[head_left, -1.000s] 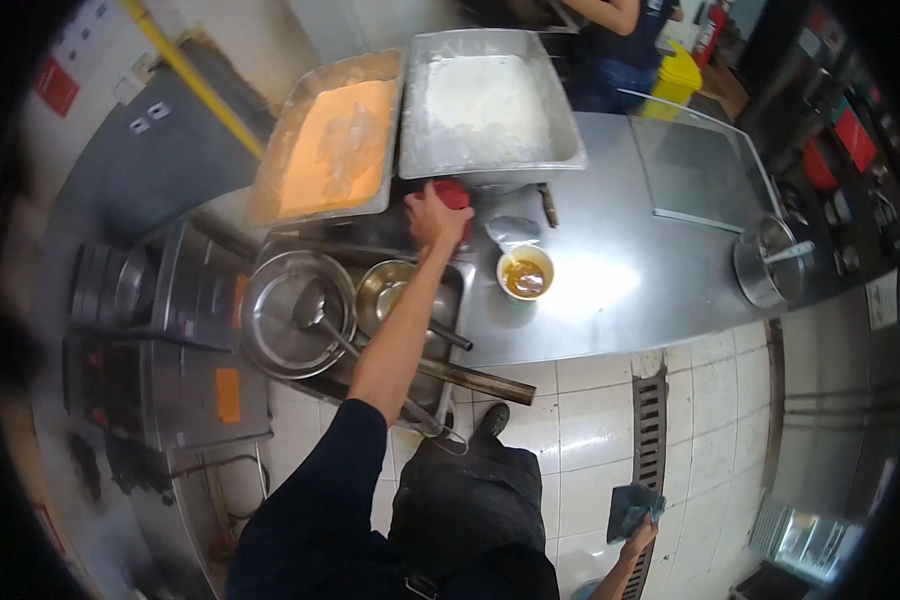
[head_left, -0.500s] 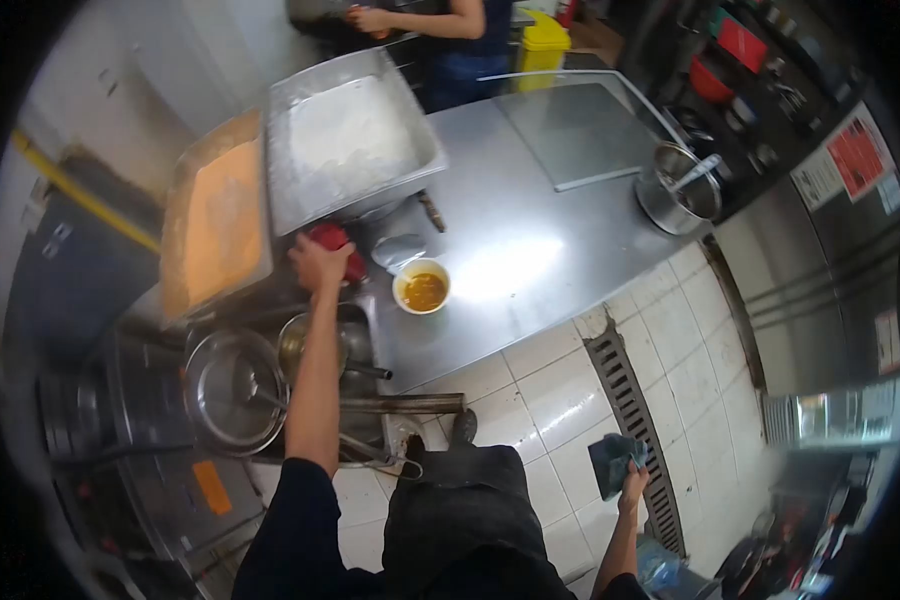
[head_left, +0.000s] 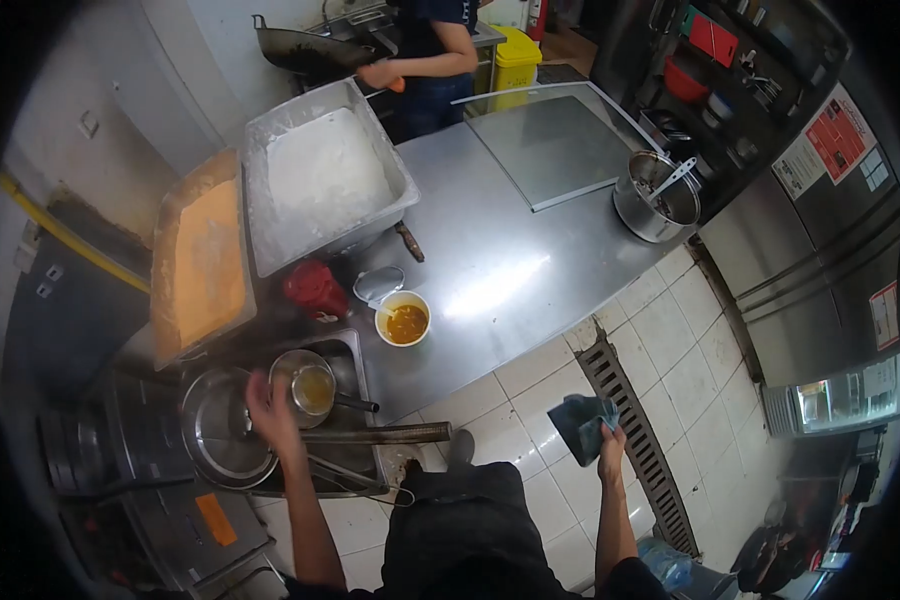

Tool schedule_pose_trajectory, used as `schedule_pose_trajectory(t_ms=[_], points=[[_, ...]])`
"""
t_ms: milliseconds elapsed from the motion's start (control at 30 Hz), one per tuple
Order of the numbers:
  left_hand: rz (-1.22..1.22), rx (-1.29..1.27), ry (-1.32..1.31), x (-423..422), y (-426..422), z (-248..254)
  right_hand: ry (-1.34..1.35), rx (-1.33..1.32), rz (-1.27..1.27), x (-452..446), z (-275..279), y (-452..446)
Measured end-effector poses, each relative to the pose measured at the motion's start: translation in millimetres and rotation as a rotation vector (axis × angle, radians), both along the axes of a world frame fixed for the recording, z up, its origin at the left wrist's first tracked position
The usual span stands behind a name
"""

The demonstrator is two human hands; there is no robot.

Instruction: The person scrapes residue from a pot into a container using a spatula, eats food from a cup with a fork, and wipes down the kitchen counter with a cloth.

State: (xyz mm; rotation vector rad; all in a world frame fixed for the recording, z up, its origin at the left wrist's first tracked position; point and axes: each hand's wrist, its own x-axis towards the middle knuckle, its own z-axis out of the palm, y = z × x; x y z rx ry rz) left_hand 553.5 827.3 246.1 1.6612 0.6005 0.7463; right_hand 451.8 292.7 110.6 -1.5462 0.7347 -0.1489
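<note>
My left hand (head_left: 273, 412) is over the sink, between a round steel strainer (head_left: 210, 430) and a small steel pan (head_left: 312, 388); its fingers are apart and nothing is in them. Above it, a red container (head_left: 315, 288) stands by the trays. My right hand (head_left: 611, 447) is closed on a dark green cloth-like item (head_left: 583, 428) over the floor. On the steel table (head_left: 450, 350) sits a white cup (head_left: 403, 318) of amber liquid, with a lid (head_left: 379, 285) beside it.
Trays of white powder (head_left: 330, 170) and orange powder (head_left: 202, 260) stand at the upper left. A knife handle (head_left: 409, 242), a glass panel (head_left: 550, 150) and a steel pot (head_left: 656, 200) are on the table. Another person (head_left: 435, 65) stands behind it near a wok (head_left: 305, 50).
My left hand has let go of the red container and moved down over the sink. My right hand still holds the green item. The view has turned to the right.
</note>
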Motion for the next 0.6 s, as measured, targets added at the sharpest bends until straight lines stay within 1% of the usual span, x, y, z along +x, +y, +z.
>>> schedule_pose_trajectory(t_ms=[33, 67, 100, 133, 167, 233, 267, 300, 333, 400, 433, 533, 600], points=[[0.120, -0.008, -0.008, -34, -5, 0, -0.044, 0.056, 0.010, 17, 6, 10], [0.287, 0.040, 0.045, -64, -14, 2, -0.088, 0.114, 0.021, 34, 11, 18], [0.400, 0.064, 0.087, -99, -2, -33, -0.085, 0.119, 0.058, 49, 10, 21], [0.449, -0.038, 0.098, -127, 2, -58, -0.093, 0.128, 0.061, 63, 9, 24], [0.468, -0.240, 0.258, -156, 7, -81, -0.119, 0.104, 0.110, 77, 7, 28], [0.531, -0.807, 0.439, -173, -9, -82, -0.145, 0.088, 0.168, 99, 14, 41], [0.456, -1.091, 0.193, -190, 3, -128, -0.133, 0.097, 0.188, 109, 22, 48], [0.411, -1.140, 0.090, -189, -3, -132, -0.121, 0.106, 0.209, 114, 27, 55], [0.418, -1.135, 0.084, -190, -5, -134, -0.121, 0.113, 0.216, 115, 26, 61], [0.342, -0.984, 0.087, -186, -9, -127, -0.154, 0.107, 0.244, 119, 25, 66], [0.372, -0.966, 0.098, -186, -11, -122, -0.174, 0.094, 0.244, 118, 25, 68], [0.369, -0.989, 0.040, -194, -4, -136, -0.167, 0.078, 0.227, 107, 28, 71], [0.360, -1.021, 0.054, -185, -9, -126, -0.157, 0.099, 0.219, 100, 23, 66]])
